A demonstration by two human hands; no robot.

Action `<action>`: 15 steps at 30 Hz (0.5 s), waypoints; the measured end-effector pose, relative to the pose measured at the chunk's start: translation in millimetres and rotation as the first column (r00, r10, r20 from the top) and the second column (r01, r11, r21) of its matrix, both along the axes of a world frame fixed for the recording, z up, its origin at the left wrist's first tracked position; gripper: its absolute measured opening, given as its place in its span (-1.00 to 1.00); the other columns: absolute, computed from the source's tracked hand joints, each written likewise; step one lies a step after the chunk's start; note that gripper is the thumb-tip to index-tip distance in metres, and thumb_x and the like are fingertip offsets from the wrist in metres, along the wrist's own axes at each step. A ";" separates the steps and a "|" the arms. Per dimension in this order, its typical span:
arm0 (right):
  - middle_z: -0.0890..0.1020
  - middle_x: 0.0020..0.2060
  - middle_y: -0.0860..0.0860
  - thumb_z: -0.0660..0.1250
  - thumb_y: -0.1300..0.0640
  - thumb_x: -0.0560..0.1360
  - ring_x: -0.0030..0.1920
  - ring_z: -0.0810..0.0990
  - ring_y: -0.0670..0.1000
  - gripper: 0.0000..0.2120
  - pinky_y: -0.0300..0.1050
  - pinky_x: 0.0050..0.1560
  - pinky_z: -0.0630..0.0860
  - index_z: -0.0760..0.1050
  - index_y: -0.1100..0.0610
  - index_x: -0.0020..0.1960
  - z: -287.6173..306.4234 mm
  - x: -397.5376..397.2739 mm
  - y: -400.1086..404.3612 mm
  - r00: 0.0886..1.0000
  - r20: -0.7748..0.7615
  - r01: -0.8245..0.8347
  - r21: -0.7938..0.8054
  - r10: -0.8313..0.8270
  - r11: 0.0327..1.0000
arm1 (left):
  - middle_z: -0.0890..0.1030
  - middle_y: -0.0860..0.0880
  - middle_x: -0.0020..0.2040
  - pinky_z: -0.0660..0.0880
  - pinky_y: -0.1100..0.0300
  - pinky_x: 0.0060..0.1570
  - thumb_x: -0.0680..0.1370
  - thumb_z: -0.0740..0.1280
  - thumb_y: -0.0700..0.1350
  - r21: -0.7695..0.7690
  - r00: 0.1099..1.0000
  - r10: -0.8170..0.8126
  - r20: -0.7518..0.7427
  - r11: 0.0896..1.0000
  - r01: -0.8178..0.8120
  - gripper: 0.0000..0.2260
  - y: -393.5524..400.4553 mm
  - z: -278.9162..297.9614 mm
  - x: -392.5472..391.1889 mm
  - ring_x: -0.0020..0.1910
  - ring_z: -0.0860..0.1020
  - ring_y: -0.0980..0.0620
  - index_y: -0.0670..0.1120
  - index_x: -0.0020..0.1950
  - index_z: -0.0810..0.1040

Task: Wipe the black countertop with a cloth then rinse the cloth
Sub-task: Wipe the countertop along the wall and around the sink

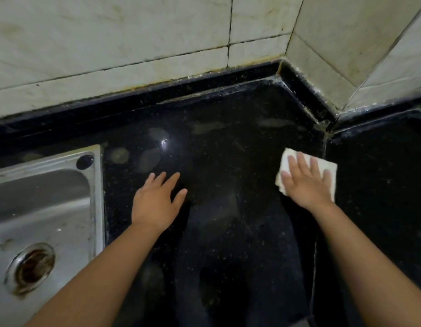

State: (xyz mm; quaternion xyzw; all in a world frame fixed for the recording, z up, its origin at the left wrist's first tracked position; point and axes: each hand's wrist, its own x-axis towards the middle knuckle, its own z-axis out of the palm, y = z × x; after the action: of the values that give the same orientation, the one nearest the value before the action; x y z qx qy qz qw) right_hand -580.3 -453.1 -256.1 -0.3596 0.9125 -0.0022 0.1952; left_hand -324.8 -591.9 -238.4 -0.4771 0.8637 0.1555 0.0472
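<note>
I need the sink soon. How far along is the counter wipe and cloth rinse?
Nothing looks finished: pale smears remain on the black speckled countertop. In hand: the right hand presses the folded white cloth flat; the left hand rests open. Left: more wiping, then rinsing at the steel sink.
</note>
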 end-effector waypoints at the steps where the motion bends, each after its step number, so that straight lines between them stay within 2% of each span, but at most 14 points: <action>1: -0.21 0.52 -0.06 -0.15 -0.08 0.62 0.51 -0.23 0.07 -0.49 0.13 0.45 -0.23 -0.22 -0.03 0.52 -0.6 12.9 -21.2 0.999 0.000 -0.034 -0.002 0.034 0.999 | 0.07 -0.06 0.52 0.02 0.03 0.42 0.60 0.02 0.12 -0.035 1.000 -0.023 -0.002 0.999 0.023 -0.52 0.4 -2.7 7.2 0.50 -0.06 -0.05 0.05 0.49 0.06; 6: -0.19 0.52 -0.07 -0.18 -0.10 0.61 0.51 -0.24 0.06 -0.48 0.13 0.45 -0.25 -0.20 -0.03 0.52 -11.7 117.6 -48.9 0.955 0.001 -0.295 -0.060 0.295 0.954 | -0.10 -0.06 0.53 -0.13 0.01 0.44 0.61 -0.04 0.11 0.018 0.990 -0.096 0.103 0.995 0.095 -0.51 -4.0 -17.6 39.1 0.49 -0.18 -0.04 0.04 0.50 -0.09; 7: -0.10 0.53 -0.06 -0.22 -0.13 0.58 0.52 -0.16 0.06 -0.47 0.11 0.45 -0.23 -0.12 -0.02 0.52 -14.0 137.1 -35.9 0.938 -0.041 -0.347 -0.095 0.345 0.933 | -0.12 -0.06 0.53 -0.13 0.01 0.44 0.61 -0.06 0.11 0.028 0.986 -0.119 0.115 0.993 0.116 -0.50 -4.5 -20.2 41.9 0.49 -0.18 -0.04 0.04 0.50 -0.11; 8: 0.06 0.52 -0.04 -0.23 -0.15 0.56 0.52 -0.01 0.06 -0.45 0.07 0.44 -0.16 0.03 -0.02 0.51 -14.6 152.6 -17.7 0.919 -0.073 -0.393 -0.091 0.387 0.915 | -0.13 -0.07 0.53 -0.14 0.01 0.44 0.61 -0.06 0.11 0.030 0.985 -0.130 0.109 0.991 0.128 -0.50 -3.6 -22.2 43.3 0.49 -0.18 -0.05 0.04 0.50 -0.12; 9: 0.26 0.46 -0.03 -0.22 -0.15 0.56 0.47 0.16 0.08 -0.46 0.03 0.42 -0.09 0.19 -0.03 0.46 -16.8 164.0 3.7 0.910 -0.078 -0.413 -0.087 0.407 0.907 | -0.13 -0.07 0.53 -0.15 0.00 0.43 0.61 -0.07 0.11 0.023 0.987 -0.131 0.093 0.991 0.130 -0.50 -2.9 -23.9 43.6 0.49 -0.18 -0.05 0.04 0.50 -0.12; 10: 0.39 0.39 -0.04 -0.22 -0.14 0.59 0.43 0.23 0.07 -0.50 0.00 0.39 -0.06 0.26 -0.05 0.40 -21.5 168.6 28.2 0.902 -0.068 -0.430 -0.084 0.426 0.899 | -0.14 -0.07 0.53 -0.16 0.00 0.43 0.61 -0.07 0.11 0.017 0.989 -0.130 0.077 0.992 0.129 -0.51 -2.5 -25.0 44.0 0.49 -0.18 -0.05 0.04 0.50 -0.12; 11: 0.42 0.37 -0.05 -0.23 -0.15 0.60 0.44 0.19 0.04 -0.51 -0.03 0.37 -0.07 0.25 -0.06 0.40 -23.5 166.9 53.4 0.907 -0.050 -0.420 -0.041 0.418 0.907 | -0.14 -0.07 0.53 -0.17 0.00 0.43 0.61 -0.07 0.11 0.017 0.989 -0.129 0.066 0.992 0.128 -0.51 -2.3 -25.9 44.9 0.49 -0.18 -0.06 0.05 0.50 -0.12; 12: 0.38 0.39 -0.07 -0.25 -0.17 0.59 0.48 0.06 -0.02 -0.49 -0.06 0.38 -0.09 0.19 -0.08 0.44 -22.5 159.3 76.4 0.922 -0.035 -0.385 0.022 0.386 0.923 | -0.14 -0.07 0.53 -0.18 0.00 0.43 0.61 -0.07 0.11 0.021 0.990 -0.128 0.059 0.992 0.127 -0.51 -2.4 -26.7 45.7 0.49 -0.19 -0.06 0.05 0.50 -0.12; 14: 0.15 0.48 -0.09 -0.36 -0.28 0.53 0.48 -0.22 -0.19 -0.38 -0.10 0.40 -0.15 -0.06 -0.08 0.51 -8.9 135.6 101.4 0.980 -0.055 -0.191 0.046 0.193 0.981 | -0.16 -0.07 0.53 -0.19 0.00 0.43 0.61 -0.09 0.12 0.034 0.990 -0.130 0.050 0.991 0.128 -0.51 -2.0 -27.9 47.3 0.49 -0.20 -0.05 0.05 0.50 -0.13; 15: 0.00 0.51 -0.11 -0.39 -0.32 0.48 0.45 -0.29 -0.22 -0.36 -0.09 0.42 -0.19 -0.18 -0.08 0.49 -7.0 120.8 101.9 0.989 -0.115 -0.092 0.006 0.092 0.996 | -0.18 -0.07 0.53 -0.19 0.00 0.43 0.61 -0.10 0.12 0.037 0.990 -0.130 0.051 0.991 0.129 -0.51 -2.1 -27.9 47.7 0.49 -0.22 -0.05 0.06 0.50 -0.14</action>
State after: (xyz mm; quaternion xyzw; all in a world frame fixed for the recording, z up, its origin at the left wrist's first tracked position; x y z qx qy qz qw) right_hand -459.5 -351.2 -263.1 -0.4010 0.9045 0.0276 0.1424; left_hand -277.0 -593.9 -266.4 -0.4232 0.8885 0.1541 0.0882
